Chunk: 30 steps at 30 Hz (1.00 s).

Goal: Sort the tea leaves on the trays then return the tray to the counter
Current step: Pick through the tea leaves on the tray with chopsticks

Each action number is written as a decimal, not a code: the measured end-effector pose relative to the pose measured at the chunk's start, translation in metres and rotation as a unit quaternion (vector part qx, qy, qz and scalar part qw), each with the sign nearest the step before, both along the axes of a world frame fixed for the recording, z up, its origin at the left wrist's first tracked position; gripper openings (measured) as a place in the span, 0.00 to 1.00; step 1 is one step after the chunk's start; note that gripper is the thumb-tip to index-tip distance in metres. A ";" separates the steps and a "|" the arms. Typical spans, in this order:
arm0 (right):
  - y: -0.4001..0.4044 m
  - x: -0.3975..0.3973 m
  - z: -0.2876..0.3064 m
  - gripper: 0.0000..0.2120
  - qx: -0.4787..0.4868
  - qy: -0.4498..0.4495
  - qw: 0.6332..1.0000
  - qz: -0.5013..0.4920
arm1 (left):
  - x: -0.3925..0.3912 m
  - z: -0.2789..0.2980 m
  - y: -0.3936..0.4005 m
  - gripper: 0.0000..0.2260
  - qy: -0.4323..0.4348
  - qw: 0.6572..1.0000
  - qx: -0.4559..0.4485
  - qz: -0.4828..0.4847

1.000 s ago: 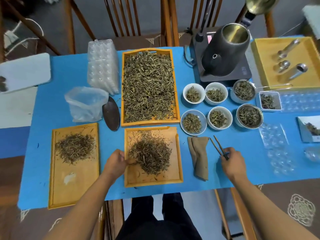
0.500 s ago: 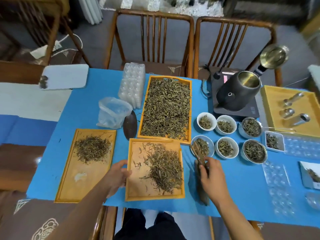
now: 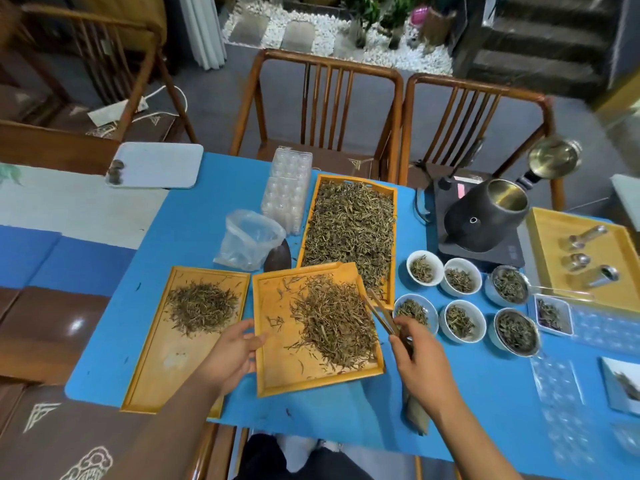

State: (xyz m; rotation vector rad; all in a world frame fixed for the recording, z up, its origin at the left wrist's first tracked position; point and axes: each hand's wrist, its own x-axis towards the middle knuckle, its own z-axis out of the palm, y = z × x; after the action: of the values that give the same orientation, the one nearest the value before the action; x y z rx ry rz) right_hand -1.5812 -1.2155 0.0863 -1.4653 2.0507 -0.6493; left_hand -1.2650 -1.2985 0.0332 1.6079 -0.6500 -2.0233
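A wooden middle tray (image 3: 277,375) with a loose heap of tea leaves (image 3: 334,322) is tilted, and its far edge overlaps the big tray (image 3: 393,216) full of tea leaves behind it. My left hand (image 3: 235,348) grips the middle tray's left rim. My right hand (image 3: 415,355) holds wooden tweezers (image 3: 379,311) whose tips reach over the tray's right rim. A left tray (image 3: 156,362) carries a smaller heap of leaves (image 3: 201,306).
Several white and metal bowls of tea (image 3: 460,320) stand to the right of the trays. A black kettle (image 3: 485,216), a yellow tray of metal scoops (image 3: 554,244), a plastic bag (image 3: 249,240), clear blister packs (image 3: 287,188), a folded cloth (image 3: 415,414) and two chairs (image 3: 318,98) surround them.
My left hand has taken the middle tray's rim and turned it, its far edge now over the big tray. My right hand brought the tweezers left to the tray. The view tilted up.
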 end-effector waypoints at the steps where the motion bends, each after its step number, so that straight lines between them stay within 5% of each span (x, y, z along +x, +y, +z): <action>1: 0.001 0.003 0.004 0.13 -0.003 0.003 1.000 0.008 | -0.002 0.003 -0.003 0.13 0.007 1.000 -0.005 0.004; 10: -0.008 0.031 0.028 0.13 -0.029 0.071 0.997 0.024 | -0.021 0.032 -0.025 0.14 0.012 0.999 -0.050 0.017; 15: -0.013 0.044 0.039 0.20 -0.003 0.039 0.997 0.061 | -0.027 0.043 -0.028 0.14 0.023 0.998 -0.055 0.018; 30: -0.015 0.052 0.057 0.17 -0.012 0.033 0.998 0.052 | -0.033 0.051 -0.031 0.12 0.034 0.997 -0.071 0.027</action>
State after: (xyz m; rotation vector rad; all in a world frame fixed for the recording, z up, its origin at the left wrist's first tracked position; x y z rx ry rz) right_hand -1.5294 -1.2304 0.1430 -1.6149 2.0068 -0.5921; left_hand -1.2984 -1.3297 0.0845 1.4540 -0.7011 -1.9368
